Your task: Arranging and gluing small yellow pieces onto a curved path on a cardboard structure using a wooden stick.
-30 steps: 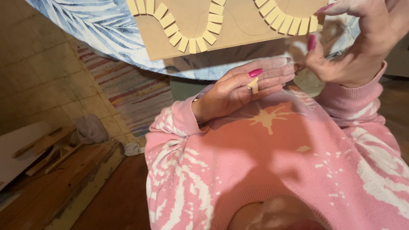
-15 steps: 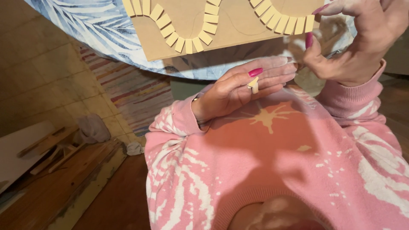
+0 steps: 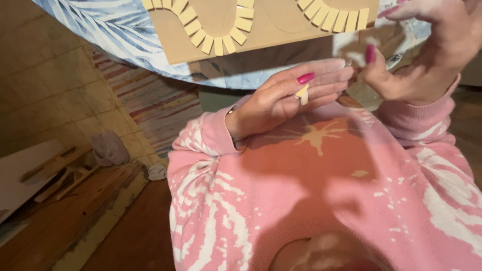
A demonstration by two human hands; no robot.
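**Hands with a small cream tile piece below the surface edge**

Left hand [image 3: 286,98] lies palm-up with its fingers stretched nearly straight and close together, pointing toward the right hand. A small cream-yellow tile piece [image 3: 302,94] with a pointed top rests on those fingers, pressed there by the thumb with its magenta nail, so the hand is pinched on the piece rather than curled around it. Right hand [image 3: 427,55] is raised just beside the left fingertips, loosely open, thumb and fingers curved and spread; whether it holds anything I cannot tell, as the space between its fingers is blurred.

Above both hands a flat tan cardboard panel [image 3: 261,27] lies on the round surface with a blue-and-white leaf-patterned cloth [image 3: 120,35]. On the panel, cream-yellow rectangular tiles [image 3: 216,37] sit side by side in a curving band; part of a second band shows at its right end. The panel's near edge lies close to the surface edge, and the cloth hangs over that edge right above the hands.

Both hands hover over the lap in pink-and-white patterned sleeves [image 3: 201,150]. To the left, a striped woven rug [image 3: 155,105] lies on the tiled floor, with wooden boards [image 3: 65,200] and a crumpled grey cloth [image 3: 108,148] further out; room there is open.
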